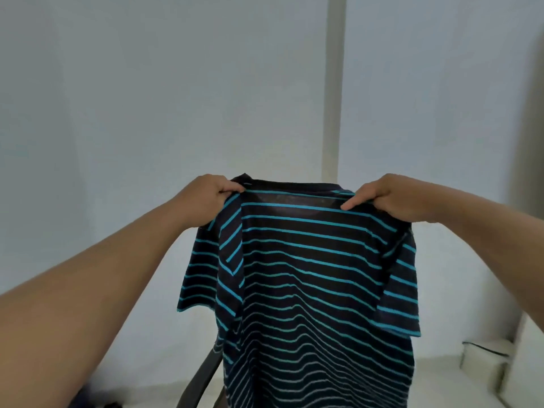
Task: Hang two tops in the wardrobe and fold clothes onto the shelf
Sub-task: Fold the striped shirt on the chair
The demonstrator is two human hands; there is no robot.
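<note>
Both arms reach forward and hold up a dark T-shirt with turquoise stripes (309, 275), which hangs spread in the air in front of the person. The left hand (210, 195) pinches the T-shirt's left shoulder with curled fingers, and the right hand (394, 197) grips its right shoulder, thumb on the fabric. Behind the T-shirt's lower hem a dark chair frame (203, 375) shows, then a pale wall (176, 83).

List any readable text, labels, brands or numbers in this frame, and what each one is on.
None readable.
Striped t-shirt, held up at the shoulders by the left hand and right hand: stripes only, no print or tag showing.
White box on the floor at lower right: too blurred to tell whether it carries any marking.
</note>
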